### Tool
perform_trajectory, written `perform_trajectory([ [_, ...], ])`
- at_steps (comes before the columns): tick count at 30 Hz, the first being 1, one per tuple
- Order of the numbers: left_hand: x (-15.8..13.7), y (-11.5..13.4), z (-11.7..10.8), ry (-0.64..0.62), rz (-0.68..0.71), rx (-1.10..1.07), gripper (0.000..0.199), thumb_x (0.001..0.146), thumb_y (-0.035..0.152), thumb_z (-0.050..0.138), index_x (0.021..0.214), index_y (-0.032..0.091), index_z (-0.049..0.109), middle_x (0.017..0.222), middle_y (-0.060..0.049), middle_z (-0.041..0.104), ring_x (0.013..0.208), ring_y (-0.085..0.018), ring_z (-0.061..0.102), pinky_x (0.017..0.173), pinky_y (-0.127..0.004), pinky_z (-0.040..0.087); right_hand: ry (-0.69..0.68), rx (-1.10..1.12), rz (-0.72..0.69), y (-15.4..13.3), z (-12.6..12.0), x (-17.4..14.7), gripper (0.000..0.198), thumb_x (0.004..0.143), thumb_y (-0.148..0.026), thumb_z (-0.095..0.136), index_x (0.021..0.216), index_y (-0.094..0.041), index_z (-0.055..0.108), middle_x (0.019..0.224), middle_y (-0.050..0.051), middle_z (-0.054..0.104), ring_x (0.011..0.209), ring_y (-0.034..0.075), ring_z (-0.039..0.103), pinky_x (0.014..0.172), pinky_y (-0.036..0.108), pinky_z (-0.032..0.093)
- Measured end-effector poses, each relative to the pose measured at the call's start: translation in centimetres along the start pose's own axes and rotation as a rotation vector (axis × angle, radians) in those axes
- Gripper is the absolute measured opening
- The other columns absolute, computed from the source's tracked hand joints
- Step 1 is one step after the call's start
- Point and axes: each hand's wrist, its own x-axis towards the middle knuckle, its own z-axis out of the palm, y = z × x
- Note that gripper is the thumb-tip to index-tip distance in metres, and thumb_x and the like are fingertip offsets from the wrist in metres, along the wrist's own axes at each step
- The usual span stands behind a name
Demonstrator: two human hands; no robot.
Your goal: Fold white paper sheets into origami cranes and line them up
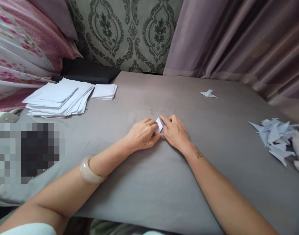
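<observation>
A small white folded paper (pixel 159 125), roughly diamond-shaped, rests on the grey cloth-covered table between my two hands. My left hand (pixel 144 133) grips it from the left, with bent fingers over its left side and the thumb at its lower end. From the right, my right hand (pixel 175 132) closes on the same paper, its index finger touching the upper tip. The fingers partly cover the paper, so its full shape is hidden.
A large stack of white paper sheets (pixel 58 98) and a smaller stack of paper (pixel 104 91) lie back left. One folded paper bird (pixel 208 93) sits back right. A pile of folded paper birds (pixel 274 132) is at the right edge. A white power strip (pixel 4 119) lies left.
</observation>
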Motion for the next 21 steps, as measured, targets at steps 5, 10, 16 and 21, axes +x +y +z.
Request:
perform_trajectory([
  [5,0.9,0.1,1.0,0.058,-0.114,0.055,0.038,0.084,0.047,0.059,0.103,0.015,0.061,0.097,-0.011,0.065,0.092,-0.025,0.058,0.078,-0.033,0.046,0.155,0.413,0.178,1.2,0.4,-0.1,0.041,0.086,-0.02,0.041,0.123,-0.015,0.057,0.096,0.01,0.067,0.08,0.018,0.062,0.079,0.033,0.048],
  [10,1.2,0.9,1.3,0.107,-0.122,0.132,0.019,0.085,0.027,0.052,0.083,0.015,0.066,0.089,-0.011,0.068,0.088,-0.024,0.06,0.08,-0.035,0.042,0.227,0.518,0.252,1.3,0.4,-0.4,0.035,0.081,-0.023,0.048,0.112,-0.015,0.061,0.083,0.007,0.069,0.069,0.017,0.063,0.076,0.034,0.05],
  [16,1.5,0.7,0.8,0.375,-0.501,-0.616,0.022,0.08,0.03,0.054,0.078,0.015,0.07,0.077,-0.006,0.069,0.075,-0.019,0.063,0.073,-0.031,0.047,0.288,0.742,0.355,0.3,-0.6,-0.5,0.029,0.08,-0.028,0.055,0.105,-0.016,0.062,0.087,0.009,0.07,0.077,0.018,0.066,0.075,0.034,0.052],
  [21,2.0,0.5,1.1,0.517,-0.787,-1.481,0.021,0.067,0.031,0.069,0.078,0.013,0.067,0.084,-0.006,0.068,0.079,-0.015,0.063,0.069,-0.025,0.05,0.053,1.155,0.456,-1.7,-1.2,-1.0,0.038,0.078,-0.047,0.062,0.1,-0.016,0.06,0.1,0.013,0.07,0.089,0.02,0.067,0.071,0.032,0.053],
])
